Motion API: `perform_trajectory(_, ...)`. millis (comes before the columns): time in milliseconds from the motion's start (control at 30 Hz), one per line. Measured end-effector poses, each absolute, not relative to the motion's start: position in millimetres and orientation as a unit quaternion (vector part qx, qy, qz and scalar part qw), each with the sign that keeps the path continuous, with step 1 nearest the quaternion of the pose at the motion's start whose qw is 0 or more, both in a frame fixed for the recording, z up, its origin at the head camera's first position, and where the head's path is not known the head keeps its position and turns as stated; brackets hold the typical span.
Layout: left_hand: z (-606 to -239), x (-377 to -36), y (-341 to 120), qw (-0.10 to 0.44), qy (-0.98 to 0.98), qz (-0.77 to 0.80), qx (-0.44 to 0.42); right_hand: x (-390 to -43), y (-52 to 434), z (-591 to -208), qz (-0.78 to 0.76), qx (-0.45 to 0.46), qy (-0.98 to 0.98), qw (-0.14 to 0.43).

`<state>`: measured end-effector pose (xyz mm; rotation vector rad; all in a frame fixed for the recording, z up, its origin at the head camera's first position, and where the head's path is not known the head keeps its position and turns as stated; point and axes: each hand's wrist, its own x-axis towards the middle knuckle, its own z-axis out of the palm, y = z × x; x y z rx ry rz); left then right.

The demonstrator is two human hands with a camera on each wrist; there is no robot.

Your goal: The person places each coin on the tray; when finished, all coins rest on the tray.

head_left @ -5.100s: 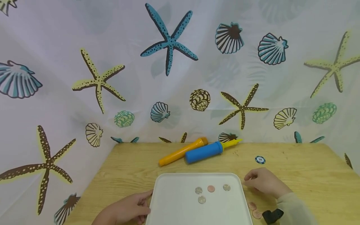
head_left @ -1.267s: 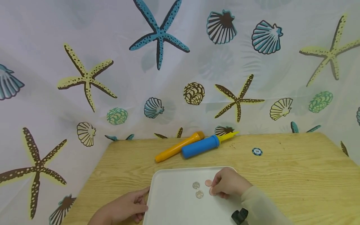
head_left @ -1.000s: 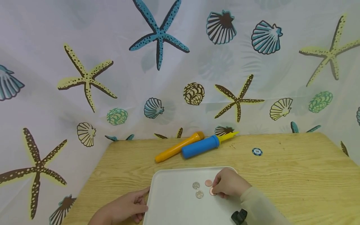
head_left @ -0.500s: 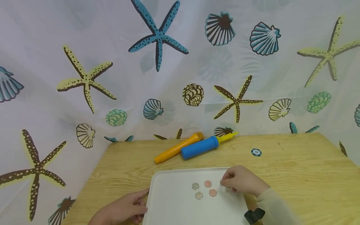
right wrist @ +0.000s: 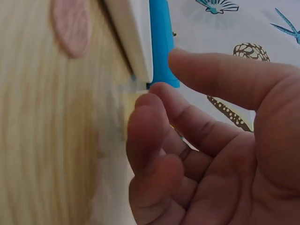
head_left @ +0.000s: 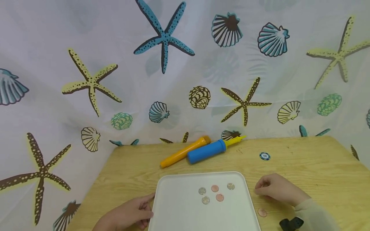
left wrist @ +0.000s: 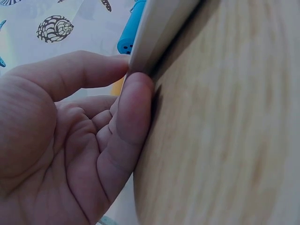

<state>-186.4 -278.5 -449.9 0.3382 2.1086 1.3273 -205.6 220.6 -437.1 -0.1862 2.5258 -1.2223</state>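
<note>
A white tray (head_left: 179,210) carries several coins. Three are silver: one back-left silver coin (head_left: 202,191), a second silver coin (head_left: 205,200) below it and a right-hand silver coin (head_left: 230,186). Between them lie two copper coins, one copper coin (head_left: 215,188) behind the other copper coin (head_left: 220,197). Another copper coin (right wrist: 71,26) rests on the table just right of the tray. My left hand (head_left: 130,212) holds the tray's left edge, thumb and finger at its rim. Beyond the tray's right edge, my right hand (head_left: 278,188) has loosely bent fingers around nothing.
Behind the tray lie an orange microphone-shaped toy (head_left: 185,152) and a blue hand pump (head_left: 206,151) with a yellow nozzle. A blue-rimmed poker chip (head_left: 264,156) lies at the back right of the wooden table (head_left: 303,163). A shell-printed curtain (head_left: 173,96) hangs behind.
A copper coin has come from the table into the tray, set down by my right hand. That hand has since drawn back right, past the tray's edge. My left hand keeps its place.
</note>
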Motion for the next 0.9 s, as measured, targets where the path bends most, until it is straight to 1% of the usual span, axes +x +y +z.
perform_trajectory(267,-449.6,-185.1,-279.3,0.311,0.802,0.497,0.117,-197.2,227.2,-440.4,-0.437,-0.086,0.867,0.223)
perform_trajectory(400,-450.8,-186.2,-279.3,0.309,0.806,0.493,0.112,-196.0,225.9,-440.4,-0.43,-0.103,0.864,0.241)
perform_trajectory(600,-449.6,-187.3,-279.2,0.306,0.805,0.496,0.11,-195.8,225.4,-441.2,-0.399,-0.14,0.872,0.245)
perform_trajectory(900,-450.1,-186.2,-279.6,0.306,0.804,0.498,0.103,-193.5,224.2,-441.8,-0.397,-0.176,0.868,0.241)
